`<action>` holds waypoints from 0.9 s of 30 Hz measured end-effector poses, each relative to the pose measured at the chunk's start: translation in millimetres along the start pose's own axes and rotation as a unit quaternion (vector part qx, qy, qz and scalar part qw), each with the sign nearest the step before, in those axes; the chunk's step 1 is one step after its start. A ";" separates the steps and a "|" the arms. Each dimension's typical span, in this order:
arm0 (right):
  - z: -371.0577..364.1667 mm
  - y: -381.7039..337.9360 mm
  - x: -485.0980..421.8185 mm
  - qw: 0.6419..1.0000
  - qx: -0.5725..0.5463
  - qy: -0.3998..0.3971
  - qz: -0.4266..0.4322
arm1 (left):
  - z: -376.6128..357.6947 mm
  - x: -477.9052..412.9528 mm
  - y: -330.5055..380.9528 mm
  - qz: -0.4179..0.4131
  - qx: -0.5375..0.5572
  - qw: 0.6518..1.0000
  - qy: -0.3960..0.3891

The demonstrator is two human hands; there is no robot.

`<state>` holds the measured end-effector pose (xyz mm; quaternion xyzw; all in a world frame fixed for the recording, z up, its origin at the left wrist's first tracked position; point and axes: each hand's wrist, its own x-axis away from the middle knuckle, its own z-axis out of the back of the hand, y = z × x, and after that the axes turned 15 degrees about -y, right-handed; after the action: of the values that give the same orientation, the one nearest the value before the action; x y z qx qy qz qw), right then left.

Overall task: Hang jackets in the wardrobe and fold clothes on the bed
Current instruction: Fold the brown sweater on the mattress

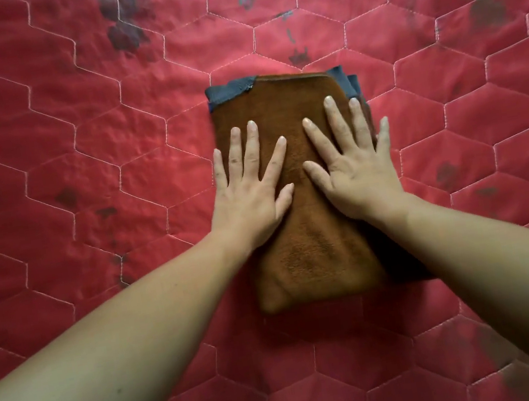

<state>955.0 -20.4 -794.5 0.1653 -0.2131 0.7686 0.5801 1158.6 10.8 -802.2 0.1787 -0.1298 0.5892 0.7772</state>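
Note:
A brown fleece garment (pixel 309 248) lies folded into a narrow rectangle on the red quilted bed (pixel 74 143). Grey-blue lining (pixel 225 93) shows at its far corners. My left hand (pixel 249 189) lies flat on its left half with the fingers spread. Beside it, my right hand (pixel 354 165) presses flat on the right half, its outer fingers reaching past the cloth's right edge. Neither hand grips anything.
The bed cover, stitched in hexagons with dark faded patches (pixel 126 17), fills the whole view around the garment. No other clothes, hangers or wardrobe are in view.

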 end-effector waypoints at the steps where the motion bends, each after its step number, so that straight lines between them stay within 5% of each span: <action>1: -6.0 7.2 -5.8 1.000 -0.028 0.003 0.000 | -4.4 -2.2 -2.5 -0.006 0.009 1.000 0.006; 10: -3.4 17.4 -5.8 0.990 -0.139 -0.002 0.007 | -1.5 -1.5 -5.3 -0.011 0.054 0.998 -0.022; 20: -37.9 8.7 72.4 0.976 -0.162 0.050 -0.139 | -34.2 88.1 8.9 0.019 0.254 0.961 -0.104; 24: -36.8 -2.9 87.5 0.952 -0.242 0.057 -0.181 | -24.4 96.1 10.5 0.069 0.433 0.898 -0.024; 27: -33.7 -16.9 108.1 0.926 -0.328 0.007 -0.187 | -12.6 108.4 8.1 0.103 0.536 0.837 -0.048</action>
<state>941.6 89.8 -766.8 -0.0026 -0.4151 0.5344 0.7363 1180.1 112.4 -767.9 0.5809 0.1517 0.6340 0.4874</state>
